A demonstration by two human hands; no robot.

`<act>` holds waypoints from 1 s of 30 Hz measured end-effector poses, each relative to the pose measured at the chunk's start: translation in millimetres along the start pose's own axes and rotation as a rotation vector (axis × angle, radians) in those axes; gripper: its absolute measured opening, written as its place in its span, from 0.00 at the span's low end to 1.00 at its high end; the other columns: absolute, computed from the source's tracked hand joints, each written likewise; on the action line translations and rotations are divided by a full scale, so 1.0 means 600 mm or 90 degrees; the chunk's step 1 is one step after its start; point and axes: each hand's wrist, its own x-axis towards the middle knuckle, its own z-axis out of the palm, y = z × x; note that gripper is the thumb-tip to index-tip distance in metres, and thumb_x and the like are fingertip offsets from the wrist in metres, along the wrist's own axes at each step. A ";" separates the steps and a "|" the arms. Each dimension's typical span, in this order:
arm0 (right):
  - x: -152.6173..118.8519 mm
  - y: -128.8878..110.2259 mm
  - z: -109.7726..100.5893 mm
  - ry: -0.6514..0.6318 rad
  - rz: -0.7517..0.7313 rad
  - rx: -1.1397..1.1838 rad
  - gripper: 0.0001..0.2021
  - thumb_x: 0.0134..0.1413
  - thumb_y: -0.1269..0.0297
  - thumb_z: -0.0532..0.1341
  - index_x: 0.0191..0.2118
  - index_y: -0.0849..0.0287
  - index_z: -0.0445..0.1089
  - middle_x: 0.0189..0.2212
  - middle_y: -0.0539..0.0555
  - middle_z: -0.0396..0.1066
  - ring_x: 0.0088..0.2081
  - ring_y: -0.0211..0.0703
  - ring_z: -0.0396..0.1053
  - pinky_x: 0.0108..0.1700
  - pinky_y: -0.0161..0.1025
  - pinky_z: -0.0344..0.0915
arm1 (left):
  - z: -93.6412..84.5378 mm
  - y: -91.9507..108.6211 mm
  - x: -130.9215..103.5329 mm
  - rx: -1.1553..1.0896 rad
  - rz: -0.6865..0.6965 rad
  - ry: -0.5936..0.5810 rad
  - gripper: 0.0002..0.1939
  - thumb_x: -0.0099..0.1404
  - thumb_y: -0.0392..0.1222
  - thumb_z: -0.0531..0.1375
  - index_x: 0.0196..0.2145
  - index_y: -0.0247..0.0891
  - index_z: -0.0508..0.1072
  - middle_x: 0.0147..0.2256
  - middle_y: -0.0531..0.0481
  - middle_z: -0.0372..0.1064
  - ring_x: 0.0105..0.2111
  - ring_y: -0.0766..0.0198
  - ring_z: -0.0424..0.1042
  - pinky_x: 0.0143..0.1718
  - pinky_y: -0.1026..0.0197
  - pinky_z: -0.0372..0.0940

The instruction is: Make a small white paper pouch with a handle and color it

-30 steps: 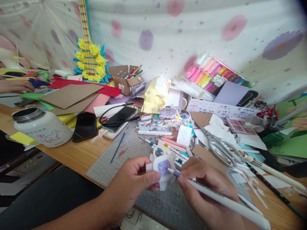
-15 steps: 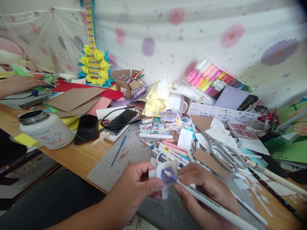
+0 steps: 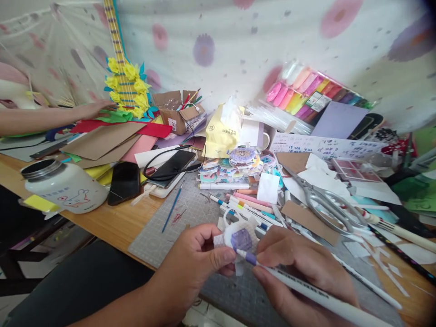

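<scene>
Between thumb and fingers, my left hand (image 3: 200,259) pinches a small white textured piece (image 3: 241,237) with a purple-coloured patch in its middle and a white loop on top. A white marker pen (image 3: 303,287) with a purple band is gripped in my right hand (image 3: 299,263), and its tip touches the lower edge of the purple patch. Both hands are above the front of the grey cutting mat (image 3: 155,234). Several marker pens (image 3: 248,209) lie just behind the piece.
Silver scissors (image 3: 327,204) lie at right among paper scraps. A stack of cut-outs (image 3: 235,168) stands at the back, phones (image 3: 124,184) and a white bottle (image 3: 64,186) at left. Another person's arm (image 3: 51,119) reaches in at far left, near a flower-covered guitar model (image 3: 127,91).
The marker tip has moved from the upper left of the purple patch to its lower edge, and more of the patch looks purple. The other person's hand has moved right, toward the guitar model.
</scene>
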 end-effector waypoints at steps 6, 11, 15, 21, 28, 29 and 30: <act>0.005 0.000 -0.002 0.017 0.013 0.016 0.10 0.45 0.79 0.59 0.29 0.56 0.68 0.20 0.51 0.70 0.22 0.40 0.69 0.23 0.33 0.67 | -0.004 -0.003 -0.001 0.016 -0.021 0.018 0.08 0.54 0.40 0.65 0.23 0.35 0.71 0.19 0.56 0.70 0.22 0.70 0.66 0.27 0.69 0.59; 0.007 0.000 -0.006 0.042 0.030 0.008 0.09 0.44 0.79 0.59 0.25 0.57 0.68 0.18 0.50 0.68 0.21 0.38 0.69 0.22 0.32 0.66 | -0.009 -0.006 0.000 -0.002 -0.022 0.012 0.10 0.53 0.42 0.66 0.23 0.35 0.70 0.18 0.56 0.70 0.22 0.69 0.67 0.26 0.68 0.59; 0.007 -0.001 -0.010 0.060 0.038 -0.014 0.09 0.45 0.79 0.58 0.24 0.57 0.68 0.17 0.49 0.68 0.20 0.36 0.67 0.22 0.31 0.65 | -0.011 -0.005 0.000 -0.003 -0.016 0.017 0.09 0.52 0.42 0.67 0.24 0.35 0.71 0.19 0.56 0.70 0.22 0.69 0.67 0.27 0.68 0.60; 0.008 0.000 -0.014 0.085 0.050 -0.038 0.09 0.46 0.78 0.58 0.24 0.57 0.67 0.16 0.48 0.66 0.18 0.35 0.65 0.21 0.31 0.64 | -0.005 0.005 -0.001 0.005 -0.030 0.048 0.10 0.50 0.42 0.67 0.22 0.36 0.71 0.18 0.55 0.69 0.21 0.68 0.67 0.27 0.66 0.60; 0.000 0.007 -0.006 0.139 0.068 -0.026 0.08 0.46 0.77 0.59 0.25 0.57 0.65 0.18 0.49 0.66 0.19 0.36 0.65 0.21 0.32 0.63 | -0.007 0.008 -0.002 0.034 -0.034 0.032 0.09 0.50 0.42 0.67 0.21 0.36 0.71 0.18 0.55 0.70 0.22 0.68 0.68 0.28 0.67 0.60; 0.000 0.007 -0.006 0.139 0.060 -0.020 0.08 0.46 0.78 0.59 0.26 0.57 0.65 0.18 0.49 0.66 0.20 0.36 0.65 0.21 0.32 0.63 | -0.007 0.007 -0.002 0.032 -0.035 0.031 0.09 0.49 0.41 0.67 0.21 0.36 0.71 0.18 0.55 0.70 0.22 0.68 0.67 0.27 0.67 0.60; 0.000 0.007 -0.006 0.137 0.054 -0.016 0.08 0.47 0.78 0.59 0.27 0.57 0.66 0.19 0.49 0.66 0.21 0.36 0.66 0.22 0.32 0.64 | -0.006 0.007 -0.002 0.029 -0.037 0.031 0.09 0.49 0.41 0.67 0.21 0.36 0.71 0.18 0.55 0.70 0.21 0.68 0.67 0.26 0.67 0.60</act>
